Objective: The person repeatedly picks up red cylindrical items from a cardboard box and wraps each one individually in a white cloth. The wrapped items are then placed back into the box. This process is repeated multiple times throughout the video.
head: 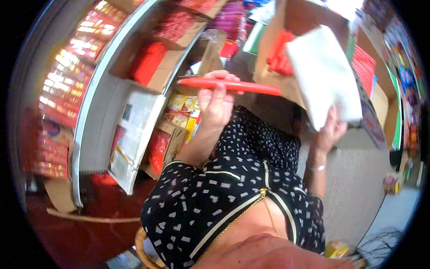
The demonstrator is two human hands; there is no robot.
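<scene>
My left hand point(216, 101) holds a smooth red stick point(252, 87), probably a candle, level between thumb and fingers. Its tapered end points left, its blunt end right. In my right hand point(330, 129) is a flat white packet or paper bundle point(324, 74), gripped by its lower edge and tilted upward. Behind the packet stands an open cardboard box point(265, 69), partly hidden by it. Bright red sticks point(280, 53) of a similar kind lie in that box, left of the packet.
On the left, metal shelving point(88, 111) carries cardboard boxes of red packages point(147, 64) and gold-and-red packs point(63, 80). A carton with red plastic-wrapped goods point(159, 151) stands below. Striped red packs point(362, 67) lie at right. Goods line the far right shelf point(408, 77).
</scene>
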